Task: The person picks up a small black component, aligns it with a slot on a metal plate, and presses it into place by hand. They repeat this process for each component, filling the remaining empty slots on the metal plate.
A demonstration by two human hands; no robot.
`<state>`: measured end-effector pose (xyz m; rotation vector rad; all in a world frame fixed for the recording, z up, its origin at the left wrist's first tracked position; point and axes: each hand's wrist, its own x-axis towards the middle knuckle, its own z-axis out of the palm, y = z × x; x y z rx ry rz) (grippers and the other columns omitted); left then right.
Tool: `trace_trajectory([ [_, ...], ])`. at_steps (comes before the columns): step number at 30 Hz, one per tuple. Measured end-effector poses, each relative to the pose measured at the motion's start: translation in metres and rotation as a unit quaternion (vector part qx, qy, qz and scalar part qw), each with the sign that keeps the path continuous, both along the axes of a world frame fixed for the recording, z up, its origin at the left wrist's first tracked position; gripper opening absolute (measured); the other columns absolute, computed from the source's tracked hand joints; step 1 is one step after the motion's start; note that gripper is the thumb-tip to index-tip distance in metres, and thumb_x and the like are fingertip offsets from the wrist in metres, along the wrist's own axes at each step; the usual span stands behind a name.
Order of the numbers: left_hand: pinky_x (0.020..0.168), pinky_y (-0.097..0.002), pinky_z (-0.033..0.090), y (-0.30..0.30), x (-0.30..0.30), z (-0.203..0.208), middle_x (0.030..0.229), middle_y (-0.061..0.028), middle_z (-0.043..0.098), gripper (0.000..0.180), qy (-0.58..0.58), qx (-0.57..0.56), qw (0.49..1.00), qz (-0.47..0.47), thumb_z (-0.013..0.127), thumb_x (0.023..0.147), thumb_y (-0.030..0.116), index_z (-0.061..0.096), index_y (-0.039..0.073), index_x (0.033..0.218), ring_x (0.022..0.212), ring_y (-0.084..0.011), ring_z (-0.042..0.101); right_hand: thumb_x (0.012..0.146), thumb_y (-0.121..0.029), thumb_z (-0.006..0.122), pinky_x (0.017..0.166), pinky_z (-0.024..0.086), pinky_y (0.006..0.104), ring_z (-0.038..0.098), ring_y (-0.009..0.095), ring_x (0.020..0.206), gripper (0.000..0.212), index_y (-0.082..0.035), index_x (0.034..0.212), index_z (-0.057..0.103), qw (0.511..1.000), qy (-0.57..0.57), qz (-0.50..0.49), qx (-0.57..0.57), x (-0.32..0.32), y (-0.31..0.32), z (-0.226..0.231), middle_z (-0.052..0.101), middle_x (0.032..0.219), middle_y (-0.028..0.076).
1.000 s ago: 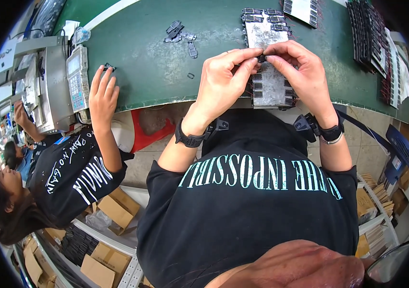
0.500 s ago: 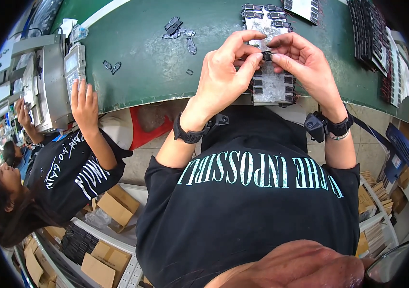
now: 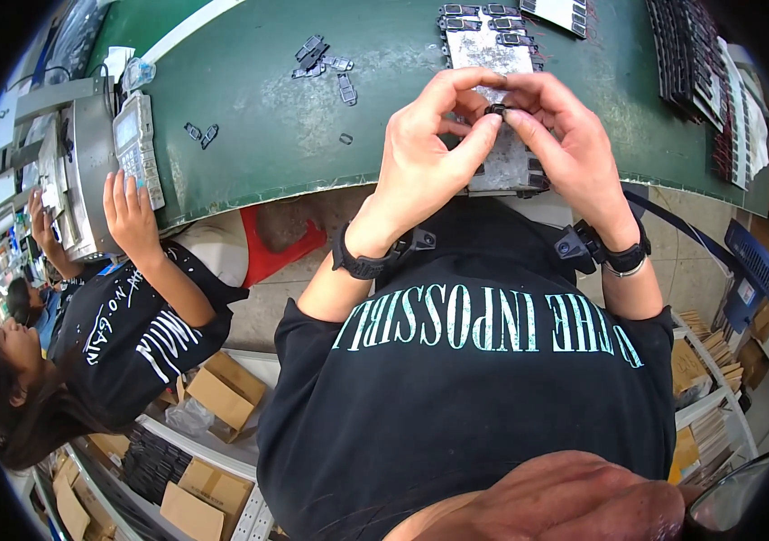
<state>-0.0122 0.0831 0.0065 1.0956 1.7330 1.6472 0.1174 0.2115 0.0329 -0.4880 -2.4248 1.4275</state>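
Between the fingertips of both hands I hold a small black part, partly covered by my thumbs. My left hand pinches it from the left, and my right hand pinches it from the right. Just beneath the hands lies a pale, worn rectangular plate, its lower stretch mostly hidden. Along the plate's sides sit rows of small black rectangular pieces with window-like centres, such as one piece near the far left corner.
On the green table lie a cluster of loose black pieces, a pair of pieces and a small ring-like piece. Stacked black strips stand at the right. At left, a co-worker's hand is beside a grey keypad device.
My fingertips have drawn closer together, and the small black part has tilted between them. The table and plate sit slightly further left in view. The co-worker's near hand has moved lower.
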Motion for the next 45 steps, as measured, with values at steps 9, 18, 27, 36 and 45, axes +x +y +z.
trace_trajectory([
  [9, 0.077, -0.0243, 0.053, 0.003, 0.003, 0.0, 0.102, -0.0053, 0.068, 0.031, -0.122, 0.06, 0.991, -0.011, 0.066, 0.085, 0.0, 0.063, 0.002, 0.115, 0.088, -0.0116, 0.064, 0.099, -0.007, 0.059, 0.082, 0.05, 0.0233, 0.061, 0.009, 0.09, 0.022, 0.003, 0.118, 0.061, 0.962, 0.062, -0.075, -0.253, 0.007, -0.008, -0.002, 0.066, 0.105, 0.004],
  [18, 0.089, -0.0333, 0.053, 0.016, -0.012, 0.004, 0.119, -0.0133, 0.066, 0.05, 0.095, 0.044, 0.989, 0.1, 0.071, 0.085, 0.003, 0.054, 0.001, 0.132, 0.107, -0.0233, 0.064, 0.092, -0.008, 0.068, 0.073, 0.048, 0.0221, 0.058, 0.006, 0.079, 0.017, -0.001, 0.107, 0.067, 0.993, -0.03, -0.115, 0.022, -0.012, 0.059, -0.005, 0.066, 0.096, 0.0],
  [27, 0.089, -0.0335, 0.053, 0.016, -0.012, -0.004, 0.126, -0.0157, 0.062, 0.048, 0.054, 0.047, 0.99, 0.12, 0.071, 0.085, 0.002, 0.056, 0.001, 0.131, 0.111, -0.0244, 0.062, 0.088, -0.009, 0.07, 0.072, 0.048, 0.0278, 0.059, 0.016, 0.079, 0.014, -0.004, 0.102, 0.07, 0.974, 0.004, -0.132, 0.184, -0.031, 0.069, -0.022, 0.063, 0.089, 0.005],
  [36, 0.084, -0.0344, 0.053, -0.008, -0.045, -0.005, 0.107, -0.0104, 0.07, 0.022, 0.234, 0.017, 0.946, 0.225, 0.071, 0.084, 0.002, 0.071, 0.003, 0.106, 0.098, -0.024, 0.064, 0.086, -0.006, 0.07, 0.081, 0.049, 0.0339, 0.061, 0.027, 0.091, 0.015, -0.004, 0.101, 0.071, 0.944, 0.085, -0.106, 0.3, -0.013, 0.072, -0.015, 0.066, 0.096, 0.009],
  [45, 0.074, -0.0379, 0.053, -0.025, -0.066, -0.028, 0.094, -0.006, 0.069, 0.014, 0.41, -0.232, 0.832, 0.292, 0.077, 0.081, 0.015, 0.072, 0.008, 0.092, 0.086, -0.0276, 0.062, 0.085, -0.003, 0.068, 0.08, 0.047, 0.0377, 0.06, 0.029, 0.09, 0.014, -0.002, 0.099, 0.067, 0.948, 0.004, -0.056, 0.313, -0.005, 0.066, -0.017, 0.065, 0.095, 0.009],
])
